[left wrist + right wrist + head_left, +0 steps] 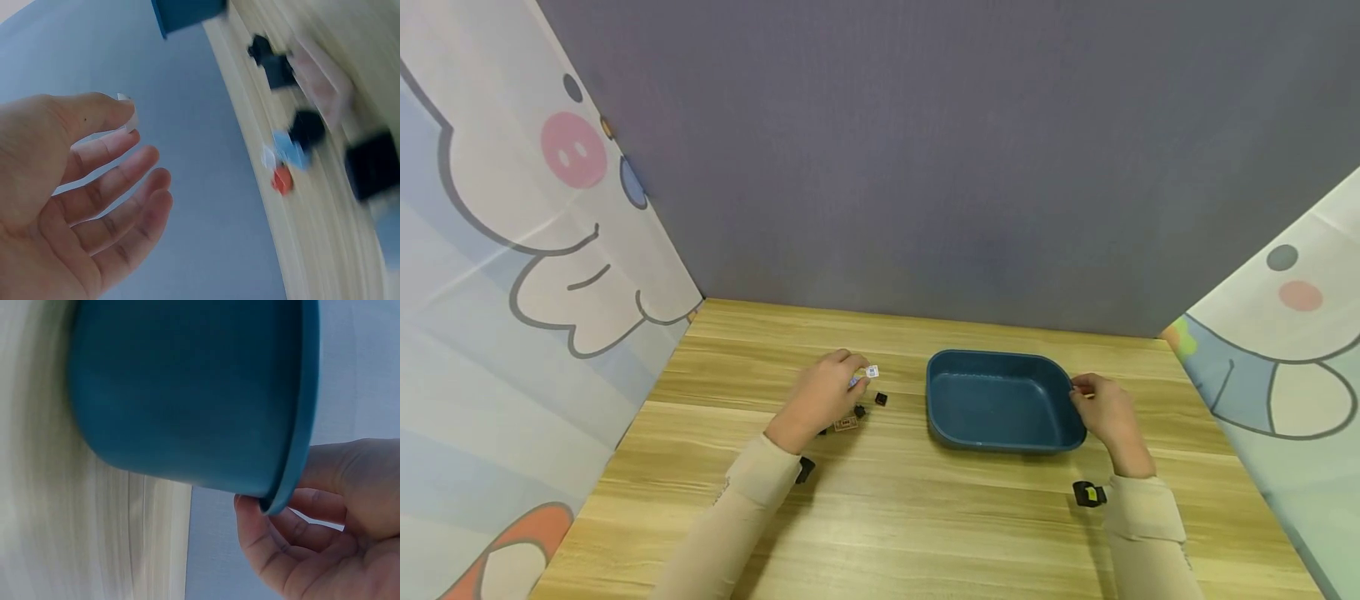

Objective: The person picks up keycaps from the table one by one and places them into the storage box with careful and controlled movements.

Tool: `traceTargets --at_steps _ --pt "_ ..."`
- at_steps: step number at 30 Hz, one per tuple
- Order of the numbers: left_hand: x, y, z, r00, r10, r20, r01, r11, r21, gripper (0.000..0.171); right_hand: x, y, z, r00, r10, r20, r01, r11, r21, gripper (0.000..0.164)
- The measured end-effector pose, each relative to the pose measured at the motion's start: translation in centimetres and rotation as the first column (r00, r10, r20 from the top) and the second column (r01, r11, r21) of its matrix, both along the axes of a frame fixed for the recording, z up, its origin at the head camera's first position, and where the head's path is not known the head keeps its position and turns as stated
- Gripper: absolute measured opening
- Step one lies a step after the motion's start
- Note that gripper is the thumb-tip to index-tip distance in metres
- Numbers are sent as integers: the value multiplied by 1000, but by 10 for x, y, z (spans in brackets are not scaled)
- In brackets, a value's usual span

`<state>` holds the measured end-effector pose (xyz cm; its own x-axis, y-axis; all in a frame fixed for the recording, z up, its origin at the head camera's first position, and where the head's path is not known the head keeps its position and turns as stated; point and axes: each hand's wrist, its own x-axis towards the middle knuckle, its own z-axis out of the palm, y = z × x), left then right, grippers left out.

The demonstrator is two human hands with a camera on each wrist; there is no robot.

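Note:
My left hand [823,394] is raised over a group of small items, pinching a small white piece with blue print [872,372] between thumb and index finger. In the left wrist view that piece [129,114] shows as a pale sliver at the fingertips, and the other fingers are loosely bent. My right hand [1105,410] holds the right rim of a dark blue rectangular basin [934,408]. From the right wrist view, thumb and fingers grip the basin's lip [290,478]. Only smooth bare walls and floor show inside the basin.
Near the left hand lie a small black cube [882,399], another black piece [860,411] and a tan printed rectangle [846,423]. The left wrist view also shows a red piece [282,180] and a light blue one [291,150]. A grey panel [895,208] stands behind the wooden table [880,517].

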<state>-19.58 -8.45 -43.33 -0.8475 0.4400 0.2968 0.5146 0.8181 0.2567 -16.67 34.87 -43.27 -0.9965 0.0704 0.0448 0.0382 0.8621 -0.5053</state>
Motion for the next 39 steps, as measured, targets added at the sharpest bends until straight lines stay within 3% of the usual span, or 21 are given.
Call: traceTargets --at_steps 13,22,29,39 --pt "-1 49 4 995 -99 27 99 995 21 24 -2 3 -3 1000 -5 -17 6 1000 19 29" --pt "-1 80 2 986 -166 28 167 986 -31 27 -2 2 -3 999 -9 -33 9 1000 15 28" --pt "2 87 2 978 -203 55 204 979 -14 25 -3 2 -4 1000 -8 -24 8 1000 7 27" --pt "3 88 3 977 -202 69 205 978 -35 32 -3 2 -4 1000 -10 -15 10 1000 -1 29"
